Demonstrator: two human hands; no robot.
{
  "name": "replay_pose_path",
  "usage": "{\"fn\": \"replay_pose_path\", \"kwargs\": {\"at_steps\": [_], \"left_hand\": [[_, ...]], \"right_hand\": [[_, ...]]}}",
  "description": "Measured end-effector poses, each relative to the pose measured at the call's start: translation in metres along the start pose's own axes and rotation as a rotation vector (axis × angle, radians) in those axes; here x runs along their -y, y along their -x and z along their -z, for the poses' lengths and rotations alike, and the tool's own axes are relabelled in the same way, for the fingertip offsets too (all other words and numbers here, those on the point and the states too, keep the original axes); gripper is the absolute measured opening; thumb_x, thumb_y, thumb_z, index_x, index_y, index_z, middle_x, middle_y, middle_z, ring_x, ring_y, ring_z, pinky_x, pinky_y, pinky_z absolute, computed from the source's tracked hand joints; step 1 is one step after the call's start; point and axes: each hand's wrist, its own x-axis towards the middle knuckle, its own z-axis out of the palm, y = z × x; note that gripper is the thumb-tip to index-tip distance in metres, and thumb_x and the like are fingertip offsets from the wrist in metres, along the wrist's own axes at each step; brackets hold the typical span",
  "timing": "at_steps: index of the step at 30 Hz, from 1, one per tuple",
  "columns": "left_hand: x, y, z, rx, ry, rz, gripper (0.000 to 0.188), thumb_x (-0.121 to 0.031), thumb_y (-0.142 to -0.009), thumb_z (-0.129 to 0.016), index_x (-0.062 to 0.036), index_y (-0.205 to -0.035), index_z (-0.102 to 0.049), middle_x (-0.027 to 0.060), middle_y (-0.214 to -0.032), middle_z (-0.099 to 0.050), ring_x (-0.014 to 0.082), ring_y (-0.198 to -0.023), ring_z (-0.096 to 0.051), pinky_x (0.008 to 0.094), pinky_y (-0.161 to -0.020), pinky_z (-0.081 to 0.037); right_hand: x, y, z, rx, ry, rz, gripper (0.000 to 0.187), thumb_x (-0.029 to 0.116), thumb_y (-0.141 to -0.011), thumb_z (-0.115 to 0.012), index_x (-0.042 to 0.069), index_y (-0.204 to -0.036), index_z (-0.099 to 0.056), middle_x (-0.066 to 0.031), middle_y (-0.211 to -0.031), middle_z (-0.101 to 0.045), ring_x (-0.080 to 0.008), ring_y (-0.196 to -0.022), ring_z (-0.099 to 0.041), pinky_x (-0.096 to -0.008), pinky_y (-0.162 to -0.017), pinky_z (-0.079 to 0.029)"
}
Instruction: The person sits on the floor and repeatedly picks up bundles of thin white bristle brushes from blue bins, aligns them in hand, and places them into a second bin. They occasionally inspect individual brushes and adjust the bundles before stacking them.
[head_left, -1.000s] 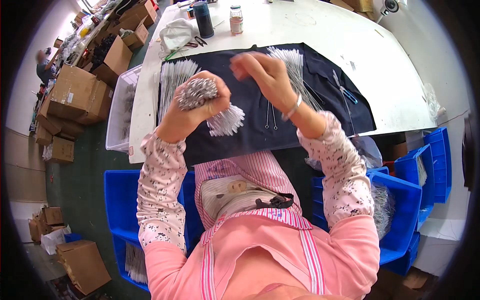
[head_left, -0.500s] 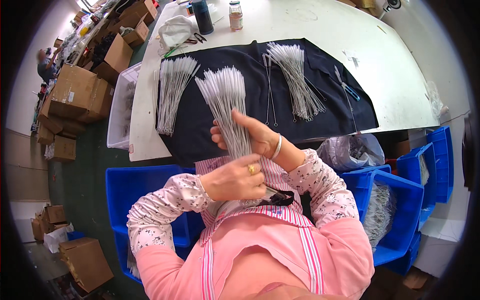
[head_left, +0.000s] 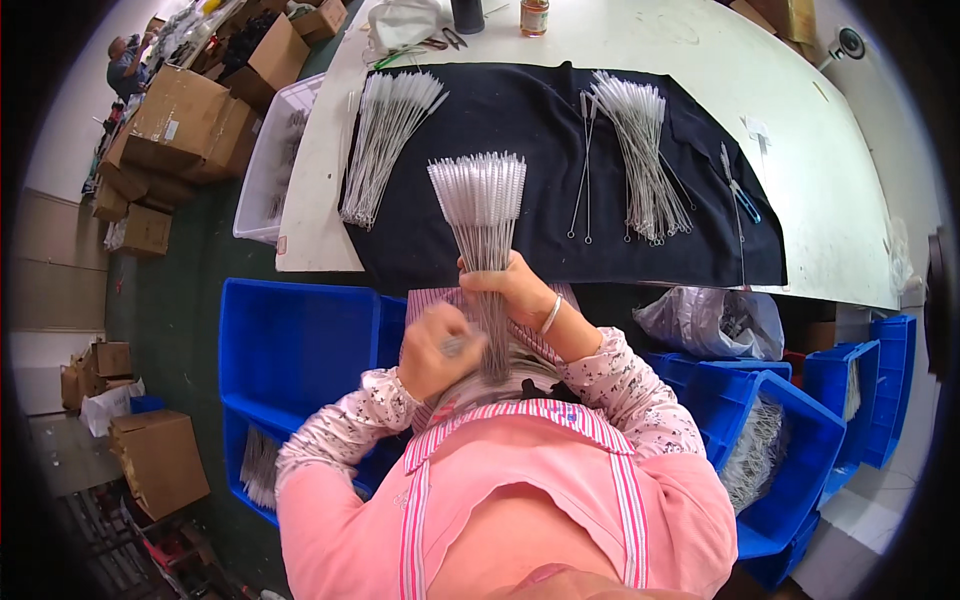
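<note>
A thick bundle of straw brushes (head_left: 478,195) stands upright in front of me, white bristles up and wire stems down. My right hand (head_left: 507,288) is wrapped round the stems, thumb across the front. Beside the lower stems, my left hand (head_left: 435,348) is curled into a fist and smeared by motion. A greyish bit shows at its fingers, too blurred to name. Past the bundle, a dark cloth (head_left: 540,130) carries a left pile of brushes (head_left: 390,140) and a right pile of brushes (head_left: 640,150). A few loose brushes (head_left: 583,170) lie between them.
Blue-handled snips (head_left: 742,200) lie at the cloth's right. A jar (head_left: 534,17) and dark bottle (head_left: 467,15) stand at the back of the white table (head_left: 680,45). Blue bins (head_left: 298,340) flank me; a right bin (head_left: 790,460) holds brushes. Someone stands far left among cartons.
The bundle has gone from tilted to upright, and my right hand grips its stems lower. My left hand has moved left and closed into a fist. The view has shifted.
</note>
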Motion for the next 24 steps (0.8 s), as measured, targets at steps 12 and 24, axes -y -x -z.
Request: {"fn": "replay_pose_path", "kwargs": {"at_steps": [12,24], "left_hand": [[0.016,-0.010,-0.065,-0.032,1.062,0.686,0.048,-0.010,-0.078,-0.072,-0.0053,-0.118,-0.045,0.0048,-0.090,-0.059,0.0153,-0.063,-0.058,0.0266,-0.057,-0.049],[0.019,0.000,-0.069,-0.054,1.252,0.667,0.053,-0.027,-0.082,-0.069,-0.0044,-0.124,-0.046,0.0010,-0.113,-0.056,0.0122,-0.101,-0.055,0.0285,-0.087,-0.046]], "right_hand": [[-0.017,0.010,0.012,0.051,0.389,0.190,0.035,0.012,-0.080,-0.069,0.001,-0.110,-0.057,-0.0046,-0.097,-0.063,-0.0111,-0.086,-0.058,-0.0269,-0.076,-0.048],[-0.043,0.012,0.025,-0.419,0.387,0.508,0.020,0.016,-0.093,-0.055,-0.001,-0.100,-0.063,0.0022,-0.083,-0.059,-0.0024,-0.071,-0.049,-0.0193,-0.062,-0.041]]}}
